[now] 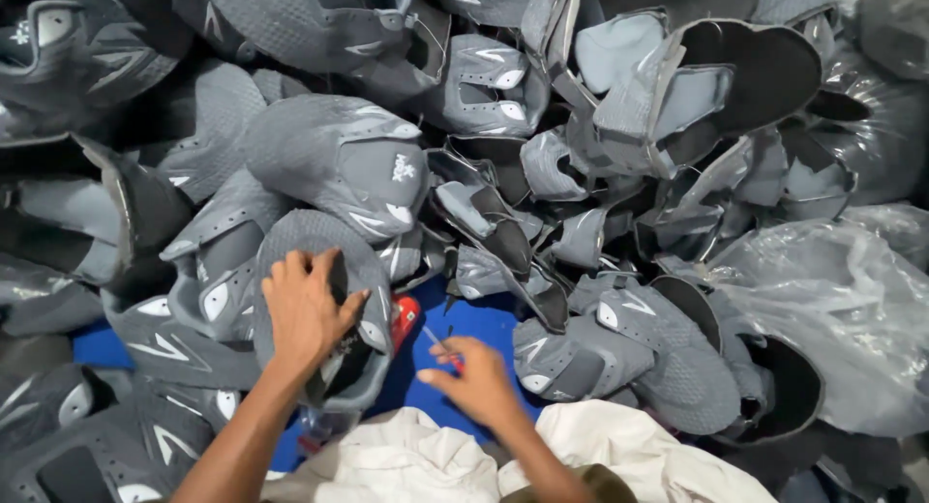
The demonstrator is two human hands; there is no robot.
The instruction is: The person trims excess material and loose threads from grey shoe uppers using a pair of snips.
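Observation:
My left hand lies on top of a grey mesh shoe upper with white markings, fingers wrapped over its edge. My right hand hovers low over the blue surface, pinching a thin small tool with a reddish tip. A red object peeks out from under the upper, between the two hands. Both forearms come in from the bottom of the view.
A large heap of grey shoe uppers with dark linings fills the surface all around. Clear plastic bags lie at the right. White cloth lies at the bottom edge near my arms.

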